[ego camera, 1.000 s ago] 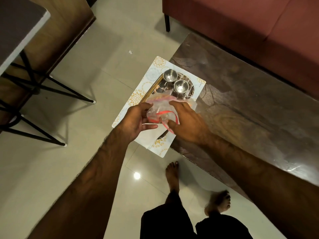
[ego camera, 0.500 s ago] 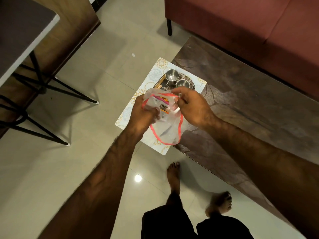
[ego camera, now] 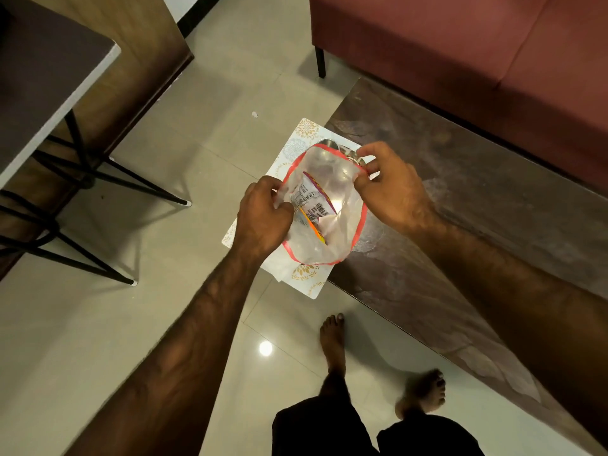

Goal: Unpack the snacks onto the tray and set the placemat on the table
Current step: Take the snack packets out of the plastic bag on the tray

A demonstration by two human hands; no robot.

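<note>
Held up over the placemat at the tabletop corner, clear red-rimmed bag spread wide, left hand fingers clamped on one rim and right hand fingers pinching the opposite, likely to free the snack packet inside.

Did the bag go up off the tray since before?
Yes. The bag now hangs higher in both hands, its mouth pulled wide open, covering the tray on the placemat.
</note>
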